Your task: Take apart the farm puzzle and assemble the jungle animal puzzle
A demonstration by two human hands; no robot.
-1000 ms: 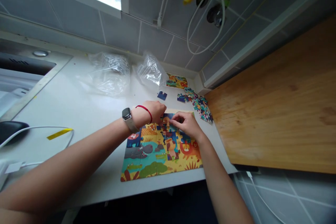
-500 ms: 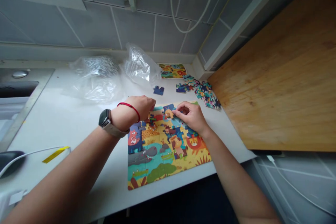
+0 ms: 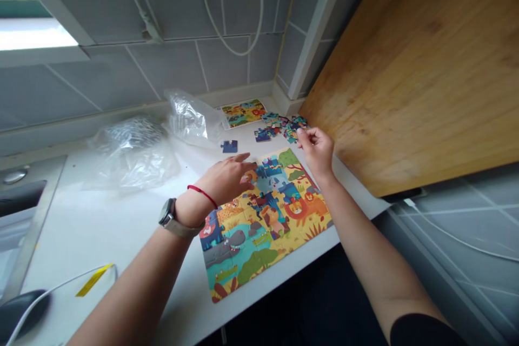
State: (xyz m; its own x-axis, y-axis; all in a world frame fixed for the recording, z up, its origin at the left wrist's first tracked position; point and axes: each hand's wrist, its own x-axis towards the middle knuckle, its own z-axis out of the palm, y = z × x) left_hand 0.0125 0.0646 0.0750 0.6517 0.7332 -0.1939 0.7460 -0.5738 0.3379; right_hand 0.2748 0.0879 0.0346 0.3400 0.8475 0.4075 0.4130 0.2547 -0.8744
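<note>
A colourful animal jigsaw puzzle (image 3: pixel 251 246) lies on the white counter, with several pieces laid on its picture. My left hand (image 3: pixel 227 178) is spread over the puzzle's upper left part, fingers stretched out and apart, holding nothing. It covers some of the picture beneath. My right hand (image 3: pixel 318 151) is beyond the puzzle's upper right corner, right beside a heap of loose puzzle pieces (image 3: pixel 279 120). Its fingers are curled and closed against the thumb; what they hold, if anything, is hidden. One dark blue puzzle piece (image 3: pixel 230 146) lies apart, above my left hand.
Behind the puzzle lie crumpled clear plastic bags (image 3: pixel 133 148) and a small picture card (image 3: pixel 245 112). A wooden panel (image 3: pixel 405 81) borders the counter on the right. At the left are a sink (image 3: pixel 48 194) and a white cable with a yellow tag (image 3: pixel 94 280).
My right hand has moved from the puzzle's upper part to the loose pieces. My left hand's fingers have spread out over the puzzle. The view has shifted to the right.
</note>
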